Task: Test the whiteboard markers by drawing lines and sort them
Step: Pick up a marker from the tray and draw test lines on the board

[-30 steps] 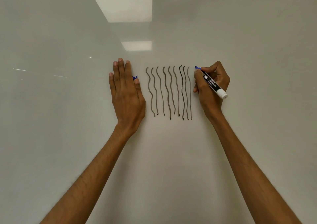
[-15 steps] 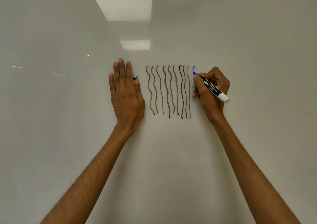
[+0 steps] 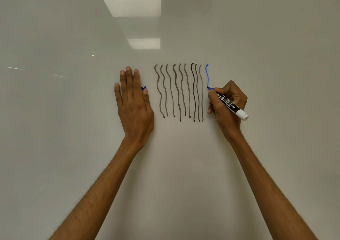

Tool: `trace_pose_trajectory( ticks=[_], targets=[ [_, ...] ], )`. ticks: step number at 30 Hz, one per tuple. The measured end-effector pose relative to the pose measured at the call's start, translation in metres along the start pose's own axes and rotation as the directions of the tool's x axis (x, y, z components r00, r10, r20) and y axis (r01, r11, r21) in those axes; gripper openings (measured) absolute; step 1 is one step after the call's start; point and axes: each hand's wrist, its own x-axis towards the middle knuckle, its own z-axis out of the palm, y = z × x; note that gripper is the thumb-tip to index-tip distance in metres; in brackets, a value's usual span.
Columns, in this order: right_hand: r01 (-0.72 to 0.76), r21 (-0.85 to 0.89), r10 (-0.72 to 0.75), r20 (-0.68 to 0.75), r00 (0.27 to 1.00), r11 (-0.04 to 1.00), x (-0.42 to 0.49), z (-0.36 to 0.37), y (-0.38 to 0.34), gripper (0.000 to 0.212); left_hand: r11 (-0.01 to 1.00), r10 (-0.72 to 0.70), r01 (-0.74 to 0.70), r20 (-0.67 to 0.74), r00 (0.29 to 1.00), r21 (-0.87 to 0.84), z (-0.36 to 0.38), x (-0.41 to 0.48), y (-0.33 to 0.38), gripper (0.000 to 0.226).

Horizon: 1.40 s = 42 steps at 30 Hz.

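- Whiteboard (image 3: 257, 37) shows nine wavy dark lines (image 3: 181, 92), so testing's well underway.
- Your left hand (image 3: 135, 109) lies flat, fingers straight and together, blue cap (image 3: 143, 88) peeking out.
- Your right hand (image 3: 225, 120) pinches the marker (image 3: 232, 107), tip on the board, blue line (image 3: 207, 76) half-drawn; sorting's left.

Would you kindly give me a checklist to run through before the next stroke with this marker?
1. Grip of right hand on marker: ok.
2. Its tip touching whiteboard at blue line's lower end: ok.
3. Strong, unbroken blue line: ok.
4. Gap between blue line and grey lines: ok.
5. Flat left hand clear of the lines: ok.
6. Whether blue thing by left thumb is a cap: cannot tell.
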Motion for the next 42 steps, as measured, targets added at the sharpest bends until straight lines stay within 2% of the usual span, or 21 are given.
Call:
trace_pose_trajectory(
  ticks=[4,9,22,34,38,42],
  targets=[
    [-0.004,-0.027,0.004,0.027,1.000,1.000,-0.006,-0.005,0.002,0.024,1.000,-0.005,0.005,0.003,1.000,0.006,0.000,-0.002,0.000,0.050],
    [-0.023,-0.045,0.025,0.050,0.998,0.999,-0.011,-0.011,0.002,0.027,1.000,-0.006,0.006,0.004,1.000,-0.009,-0.001,-0.003,0.000,0.050],
    [-0.075,-0.071,0.091,0.250,0.964,0.995,-0.017,-0.030,0.004,0.033,1.000,0.001,-0.001,0.010,1.000,0.001,-0.001,-0.006,-0.001,0.050],
    [-0.048,-0.221,0.130,0.374,0.918,0.974,-0.016,-0.039,0.010,0.033,1.000,0.006,-0.006,0.013,1.000,0.000,-0.001,-0.007,-0.001,0.050],
    [-0.051,-0.164,0.106,0.347,0.932,0.985,-0.018,-0.038,0.009,0.030,1.000,0.006,-0.007,0.016,1.000,0.009,-0.001,-0.007,-0.001,0.050],
    [-0.132,0.013,0.128,0.164,0.978,0.991,-0.016,-0.032,0.003,0.030,1.000,0.005,-0.006,0.016,1.000,0.016,-0.002,-0.008,-0.001,0.050]
  ],
)
